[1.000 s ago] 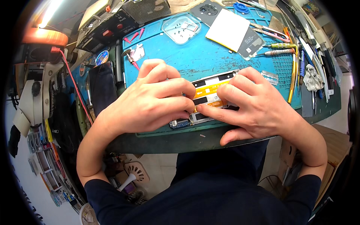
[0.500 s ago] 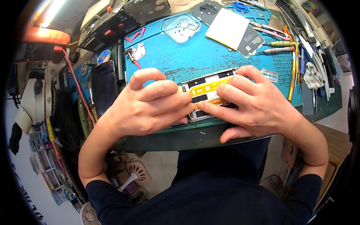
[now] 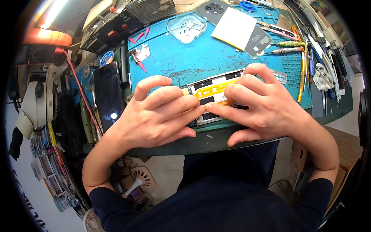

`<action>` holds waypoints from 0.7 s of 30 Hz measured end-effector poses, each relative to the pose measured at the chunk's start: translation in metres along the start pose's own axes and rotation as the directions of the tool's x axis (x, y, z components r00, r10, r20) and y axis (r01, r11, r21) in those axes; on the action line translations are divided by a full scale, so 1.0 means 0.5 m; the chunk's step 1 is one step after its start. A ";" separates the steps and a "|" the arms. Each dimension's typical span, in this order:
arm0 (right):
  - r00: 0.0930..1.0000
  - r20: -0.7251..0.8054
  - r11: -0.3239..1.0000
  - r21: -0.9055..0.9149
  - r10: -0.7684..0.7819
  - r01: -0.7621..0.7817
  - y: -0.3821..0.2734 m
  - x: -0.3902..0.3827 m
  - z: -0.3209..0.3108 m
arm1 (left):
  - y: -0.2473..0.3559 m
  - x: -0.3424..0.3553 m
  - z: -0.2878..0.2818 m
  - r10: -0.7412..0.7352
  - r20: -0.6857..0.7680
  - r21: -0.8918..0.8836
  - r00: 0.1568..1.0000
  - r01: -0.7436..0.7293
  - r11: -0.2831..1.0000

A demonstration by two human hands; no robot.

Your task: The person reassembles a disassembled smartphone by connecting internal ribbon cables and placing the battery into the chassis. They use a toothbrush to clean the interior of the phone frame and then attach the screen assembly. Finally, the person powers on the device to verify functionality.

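Observation:
An opened phone frame (image 3: 210,89) with orange flex cables and black patches lies on the blue mat near its front edge. At the frame's left end, my left hand (image 3: 158,110) rests its fingertips on the inside, thumb held apart. My right hand (image 3: 257,106) reaches over the right part, its index fingertip pressed down beside the left fingertips, thumb spread away. The fingertips hide the spot they touch. Neither hand grips anything.
Behind lies a clear tray (image 3: 187,29) of small screws, then a white panel (image 3: 234,29) over a grey phone back cover (image 3: 258,43). Screwdrivers (image 3: 288,50) and tweezers crowd the right. A dark phone (image 3: 107,92) lies left, a pink-tipped screwdriver (image 3: 138,62) behind my left hand.
My left hand has shifted slightly down, its thumb now showing below the fingers. My right hand's index fingertip stays on the phone frame. A bright reflection shows on the dark phone.

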State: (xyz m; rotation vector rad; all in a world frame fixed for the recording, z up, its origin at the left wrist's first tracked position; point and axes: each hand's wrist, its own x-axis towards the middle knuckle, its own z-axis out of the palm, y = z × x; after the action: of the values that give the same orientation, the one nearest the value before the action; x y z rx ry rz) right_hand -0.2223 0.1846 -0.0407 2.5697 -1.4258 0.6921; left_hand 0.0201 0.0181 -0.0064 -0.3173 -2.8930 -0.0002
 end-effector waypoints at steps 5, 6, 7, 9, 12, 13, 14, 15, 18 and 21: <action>1.000 -0.009 1.000 -0.013 -0.001 0.001 -0.002 0.001 -0.001 | 0.002 -0.003 0.001 0.001 0.017 0.010 1.000 -0.001 1.000; 1.000 -0.009 1.000 -0.010 0.001 -0.001 -0.001 0.000 -0.001 | 0.000 -0.002 0.000 0.007 0.021 0.008 1.000 -0.008 1.000; 1.000 -0.009 1.000 -0.007 0.002 -0.003 0.000 0.000 -0.001 | -0.002 0.000 0.000 0.013 0.026 0.005 1.000 -0.014 1.000; 1.000 -0.006 1.000 0.002 0.006 -0.006 0.001 -0.001 -0.001 | -0.003 0.001 -0.001 0.019 0.026 -0.008 0.999 -0.019 1.000; 1.000 0.002 1.000 0.017 0.012 -0.012 0.002 -0.003 0.000 | -0.009 0.001 -0.002 0.009 0.002 -0.062 1.000 -0.009 0.998; 1.000 0.005 1.000 0.020 0.014 -0.014 0.002 -0.003 0.002 | -0.016 0.004 -0.001 -0.002 -0.014 -0.095 1.000 0.000 0.995; 1.000 0.008 1.000 0.022 0.017 -0.017 0.002 -0.003 0.003 | -0.022 0.008 0.000 -0.013 -0.028 -0.128 1.000 0.009 0.992; 1.000 0.012 1.000 0.025 0.016 -0.016 0.002 -0.002 0.002 | -0.026 0.012 0.000 -0.026 -0.023 -0.139 0.999 0.022 0.990; 1.000 0.024 0.999 0.031 0.013 -0.014 0.003 -0.001 0.000 | -0.031 0.026 -0.002 -0.049 -0.019 -0.181 0.999 0.044 0.982; 1.000 0.026 0.999 0.033 0.014 -0.015 0.004 -0.001 0.001 | -0.035 0.034 -0.005 -0.023 0.006 -0.193 1.000 0.023 0.981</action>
State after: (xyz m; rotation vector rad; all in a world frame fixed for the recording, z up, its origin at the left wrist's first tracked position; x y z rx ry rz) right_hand -0.2241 0.1840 -0.0415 2.6057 -1.4539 0.6931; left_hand 0.0008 0.0046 0.0003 -0.3175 -2.9052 -0.2865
